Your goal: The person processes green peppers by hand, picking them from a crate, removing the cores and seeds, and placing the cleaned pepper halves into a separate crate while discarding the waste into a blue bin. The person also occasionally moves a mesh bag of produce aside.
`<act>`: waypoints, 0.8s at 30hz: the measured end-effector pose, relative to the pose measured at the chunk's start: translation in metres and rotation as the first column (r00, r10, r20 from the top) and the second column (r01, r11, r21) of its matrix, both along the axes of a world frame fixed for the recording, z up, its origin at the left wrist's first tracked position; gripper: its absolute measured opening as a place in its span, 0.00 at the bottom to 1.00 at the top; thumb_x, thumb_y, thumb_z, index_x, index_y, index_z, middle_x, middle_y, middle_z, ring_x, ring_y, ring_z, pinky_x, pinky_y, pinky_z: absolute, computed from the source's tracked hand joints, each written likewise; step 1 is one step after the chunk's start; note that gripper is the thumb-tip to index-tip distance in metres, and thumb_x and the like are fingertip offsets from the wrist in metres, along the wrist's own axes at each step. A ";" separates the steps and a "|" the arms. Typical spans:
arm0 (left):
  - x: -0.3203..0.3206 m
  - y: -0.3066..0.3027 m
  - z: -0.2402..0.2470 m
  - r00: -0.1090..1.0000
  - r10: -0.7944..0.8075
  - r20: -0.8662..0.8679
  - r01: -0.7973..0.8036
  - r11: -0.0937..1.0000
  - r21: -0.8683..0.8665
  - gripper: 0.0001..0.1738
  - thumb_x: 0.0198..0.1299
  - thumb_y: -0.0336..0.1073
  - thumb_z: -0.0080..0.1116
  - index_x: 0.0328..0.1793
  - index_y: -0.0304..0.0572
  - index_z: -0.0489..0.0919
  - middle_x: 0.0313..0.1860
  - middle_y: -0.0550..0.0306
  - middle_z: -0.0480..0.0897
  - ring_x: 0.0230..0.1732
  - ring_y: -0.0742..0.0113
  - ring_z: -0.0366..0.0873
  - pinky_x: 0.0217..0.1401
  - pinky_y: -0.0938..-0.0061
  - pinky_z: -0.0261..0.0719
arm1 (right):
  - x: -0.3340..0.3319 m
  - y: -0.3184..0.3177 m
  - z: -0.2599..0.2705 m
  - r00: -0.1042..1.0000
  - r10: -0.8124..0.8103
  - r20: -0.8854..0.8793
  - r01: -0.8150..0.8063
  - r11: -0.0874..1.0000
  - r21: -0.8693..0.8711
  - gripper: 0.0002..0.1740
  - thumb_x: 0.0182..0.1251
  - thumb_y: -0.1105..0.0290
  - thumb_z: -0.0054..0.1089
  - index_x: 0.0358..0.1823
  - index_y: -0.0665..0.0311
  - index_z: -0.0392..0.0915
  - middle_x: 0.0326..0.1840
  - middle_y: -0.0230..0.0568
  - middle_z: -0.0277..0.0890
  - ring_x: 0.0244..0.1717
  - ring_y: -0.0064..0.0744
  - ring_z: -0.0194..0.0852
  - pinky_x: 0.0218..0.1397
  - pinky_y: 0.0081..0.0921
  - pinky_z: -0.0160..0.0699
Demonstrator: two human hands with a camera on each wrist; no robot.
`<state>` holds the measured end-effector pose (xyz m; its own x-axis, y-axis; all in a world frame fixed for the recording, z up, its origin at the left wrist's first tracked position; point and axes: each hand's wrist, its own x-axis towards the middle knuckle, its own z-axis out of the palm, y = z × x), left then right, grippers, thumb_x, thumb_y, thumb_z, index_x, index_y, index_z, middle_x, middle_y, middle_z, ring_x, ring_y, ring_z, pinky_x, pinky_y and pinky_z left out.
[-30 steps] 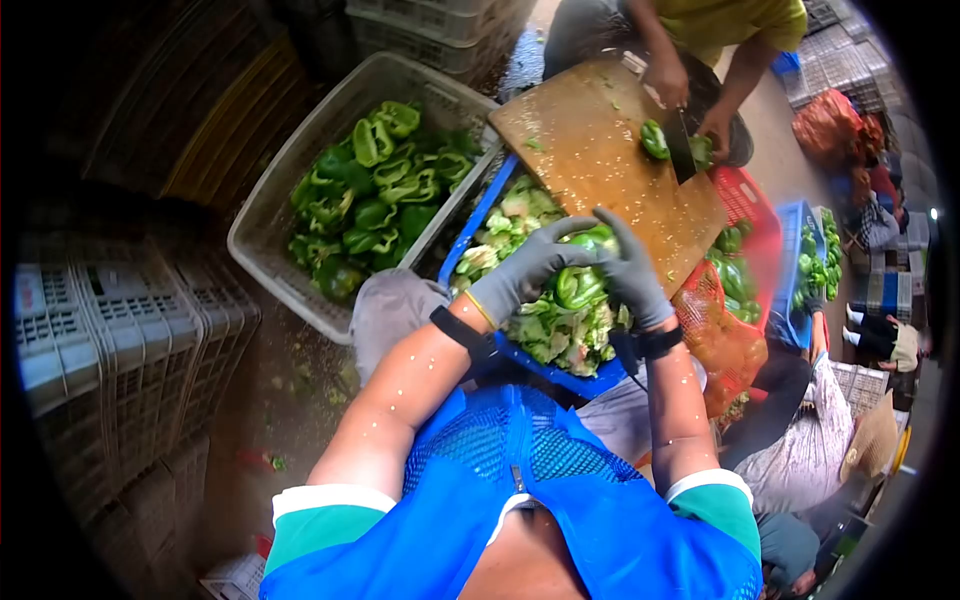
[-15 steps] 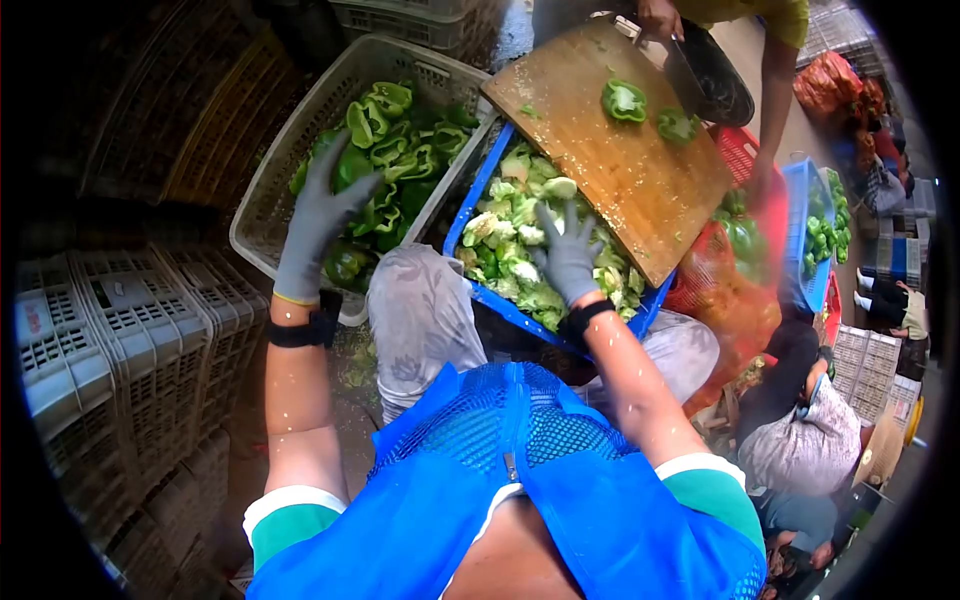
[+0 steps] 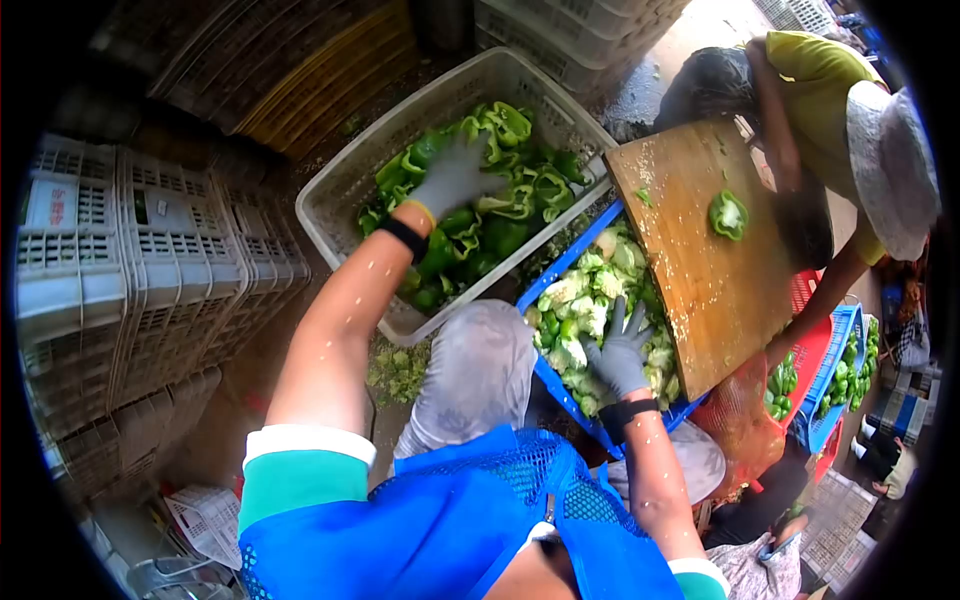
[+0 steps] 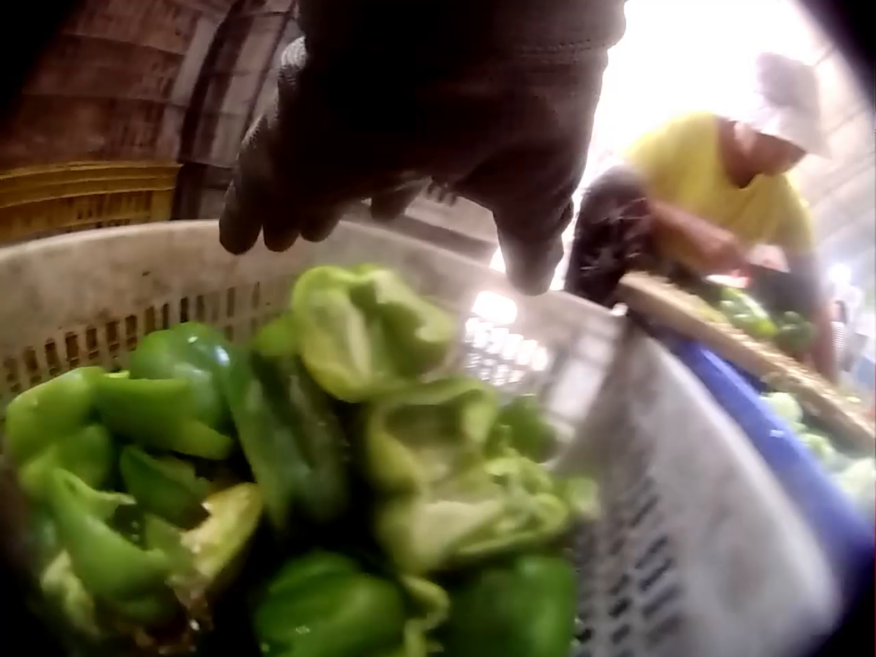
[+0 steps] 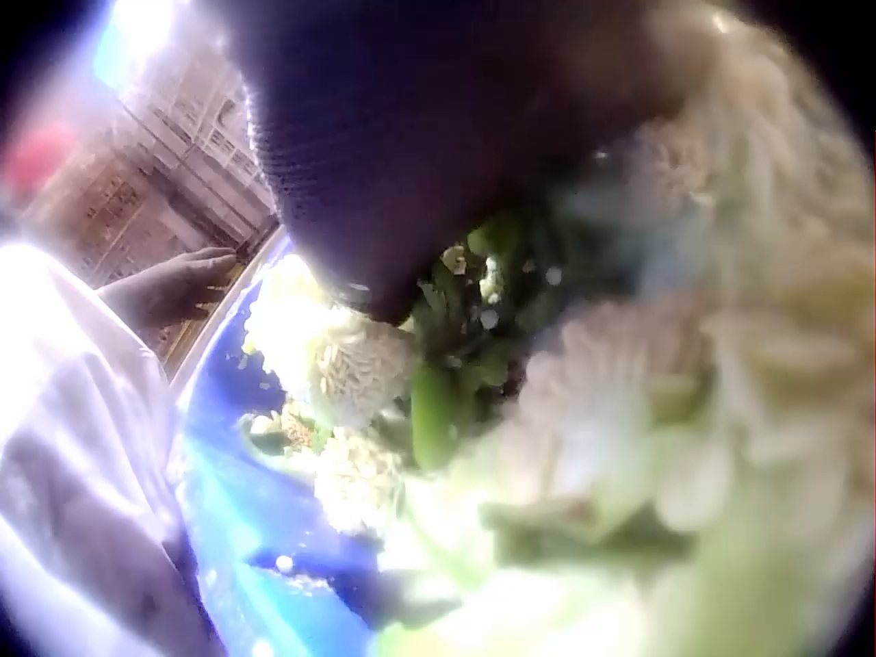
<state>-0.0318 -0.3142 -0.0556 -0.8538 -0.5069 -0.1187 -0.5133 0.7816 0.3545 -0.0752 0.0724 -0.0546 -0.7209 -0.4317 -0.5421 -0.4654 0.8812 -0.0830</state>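
Observation:
My left hand (image 3: 455, 182), in a grey glove and blurred, reaches over the cut green peppers (image 3: 505, 235) heaped in the grey-white crate (image 3: 345, 290). In the left wrist view its fingers (image 4: 527, 247) hang above the pepper halves (image 4: 370, 336) with nothing between them. My right hand (image 3: 618, 358), gloved too, lies with spread fingers on the pale, seedy pepper cores (image 3: 575, 290) in the blue crate (image 3: 555, 385). The right wrist view has the dark glove (image 5: 411, 151) close over these cores (image 5: 359, 370), partly hiding them.
A seed-strewn wooden board (image 3: 700, 290) overlaps the blue crate, with a cut pepper (image 3: 728, 215) on it. Across it sits a person in a yellow shirt (image 3: 815, 90). Stacked crates (image 3: 180, 270) stand at left. A mesh sack (image 3: 745, 420) and red crate (image 3: 812, 335) are at right.
Both hands were together around a green pepper over the blue crate, then parted. The left hand went to the pepper crate; the right dropped onto the cores. The head view has shifted.

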 end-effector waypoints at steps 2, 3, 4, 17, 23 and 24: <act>-0.025 -0.025 -0.004 0.985 0.165 0.044 -0.162 0.984 -0.072 0.52 0.43 0.63 0.64 0.74 0.52 0.57 0.69 0.35 0.63 0.69 0.37 0.59 0.69 0.53 0.60 | 0.001 -0.005 -0.001 1.000 -0.017 -0.006 0.017 0.999 0.042 0.58 0.54 0.38 0.57 0.77 0.49 0.30 0.79 0.58 0.20 0.71 0.83 0.26 0.59 0.74 0.53; -0.028 -0.038 -0.021 0.978 0.192 0.085 -0.192 0.981 -0.010 0.54 0.42 0.64 0.64 0.74 0.54 0.56 0.69 0.36 0.62 0.70 0.37 0.58 0.69 0.51 0.58 | 0.001 -0.003 -0.003 0.999 0.013 -0.040 -0.012 0.999 0.031 0.55 0.55 0.35 0.50 0.77 0.51 0.34 0.78 0.60 0.23 0.71 0.81 0.32 0.61 0.72 0.50; -0.025 -0.054 -0.047 0.968 0.214 0.129 -0.221 0.974 0.048 0.55 0.41 0.66 0.63 0.75 0.56 0.55 0.70 0.36 0.61 0.70 0.38 0.58 0.69 0.50 0.57 | 0.001 -0.003 -0.005 0.998 0.017 -0.060 -0.016 0.999 0.029 0.55 0.55 0.35 0.51 0.77 0.52 0.37 0.78 0.60 0.24 0.70 0.82 0.32 0.61 0.73 0.49; -0.073 -0.004 -0.077 0.962 -0.151 0.227 0.084 0.957 0.278 0.43 0.43 0.59 0.64 0.68 0.57 0.68 0.62 0.42 0.71 0.66 0.40 0.63 0.65 0.48 0.63 | 0.004 -0.001 -0.029 0.971 0.065 -0.231 -0.067 0.998 -0.002 0.53 0.55 0.38 0.54 0.74 0.60 0.46 0.77 0.61 0.32 0.69 0.81 0.36 0.64 0.71 0.46; 0.054 -0.039 -0.056 0.664 -0.317 0.677 0.389 0.920 0.050 0.34 0.45 0.61 0.62 0.58 0.57 0.77 0.55 0.50 0.77 0.60 0.45 0.68 0.61 0.51 0.65 | 0.007 0.000 -0.029 0.966 0.056 -0.251 -0.066 0.997 -0.029 0.52 0.54 0.38 0.54 0.75 0.57 0.45 0.77 0.59 0.32 0.69 0.80 0.36 0.64 0.69 0.48; 0.071 -0.033 -0.052 0.570 -0.336 0.749 0.433 0.898 0.074 0.35 0.46 0.61 0.61 0.61 0.60 0.75 0.58 0.50 0.75 0.60 0.46 0.67 0.63 0.51 0.64 | 0.005 0.000 -0.029 0.967 0.060 -0.248 -0.068 0.997 -0.024 0.52 0.54 0.39 0.55 0.75 0.57 0.45 0.77 0.59 0.31 0.69 0.80 0.35 0.64 0.70 0.46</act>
